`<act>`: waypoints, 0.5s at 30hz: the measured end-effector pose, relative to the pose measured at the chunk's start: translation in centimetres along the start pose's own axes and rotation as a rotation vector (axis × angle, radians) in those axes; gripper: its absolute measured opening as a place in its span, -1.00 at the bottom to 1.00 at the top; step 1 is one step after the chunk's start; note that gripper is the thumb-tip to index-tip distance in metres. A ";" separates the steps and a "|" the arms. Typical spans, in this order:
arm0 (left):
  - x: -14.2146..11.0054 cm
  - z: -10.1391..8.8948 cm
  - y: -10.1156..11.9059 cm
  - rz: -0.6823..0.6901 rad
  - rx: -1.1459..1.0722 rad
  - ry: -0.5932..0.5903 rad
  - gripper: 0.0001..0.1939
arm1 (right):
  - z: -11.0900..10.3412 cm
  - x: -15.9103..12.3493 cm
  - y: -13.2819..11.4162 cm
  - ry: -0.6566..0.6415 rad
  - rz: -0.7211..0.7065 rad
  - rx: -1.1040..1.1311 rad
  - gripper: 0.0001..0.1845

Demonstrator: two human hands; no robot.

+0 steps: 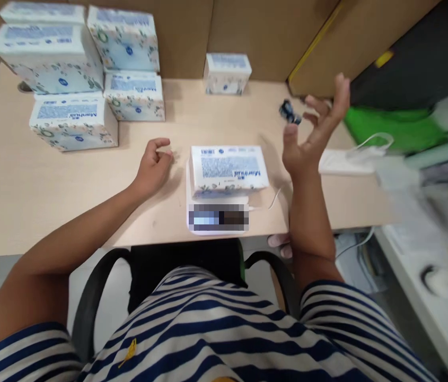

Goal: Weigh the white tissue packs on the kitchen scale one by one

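Note:
A white floral tissue pack (229,168) lies on a small white device, perhaps a scale (218,200), whose front panel is pixelated. To the left of the pack, apart from it, my left hand (154,168) is at the table with its fingers loosely bent and nothing held. My right hand (313,130) is raised to the right of the pack, fingers spread and holding nothing. Just beyond its thumb is a small dark bundled object (289,112), too blurred to name.
Several stacked tissue packs (75,122) stand at the back left of the table (136,223). A smaller pack (227,74) sits against the brown cardboard (247,32). On the right are a white power strip (343,162), a green bag (391,124) and cables.

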State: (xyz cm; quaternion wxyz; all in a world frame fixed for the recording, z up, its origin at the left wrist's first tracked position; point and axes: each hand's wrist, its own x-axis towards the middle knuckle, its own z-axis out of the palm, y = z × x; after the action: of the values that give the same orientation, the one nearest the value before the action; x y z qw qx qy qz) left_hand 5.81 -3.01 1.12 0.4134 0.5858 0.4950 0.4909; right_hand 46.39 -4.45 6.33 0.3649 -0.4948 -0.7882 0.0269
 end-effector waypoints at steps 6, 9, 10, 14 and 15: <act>-0.9 -0.6 1.7 -0.095 -0.012 -0.029 -0.53 | -2.0 3.5 -9.4 -0.527 -0.206 0.078 0.31; -1.1 -0.9 2.1 -0.137 -0.016 -0.040 -0.43 | -0.3 4.8 -12.9 -0.842 -0.172 0.003 0.45; -1.2 -1.0 2.2 -0.145 -0.015 -0.045 -0.40 | 0.1 5.1 -13.5 -0.879 -0.158 -0.005 0.45; -1.2 -1.1 1.7 -0.125 -0.004 -0.063 -0.35 | 0.5 6.4 -13.3 -0.884 -0.159 -0.007 0.32; -1.2 -1.1 1.5 -0.108 0.007 -0.057 -0.35 | 0.4 7.0 -12.6 -0.875 -0.162 -0.011 0.30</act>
State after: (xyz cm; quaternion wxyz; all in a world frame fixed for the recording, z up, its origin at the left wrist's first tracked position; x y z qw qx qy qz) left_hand 4.93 -4.47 2.57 0.4512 0.5733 0.5158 0.4491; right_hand 34.81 -5.16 14.94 -0.0048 -0.3752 -0.9048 0.2012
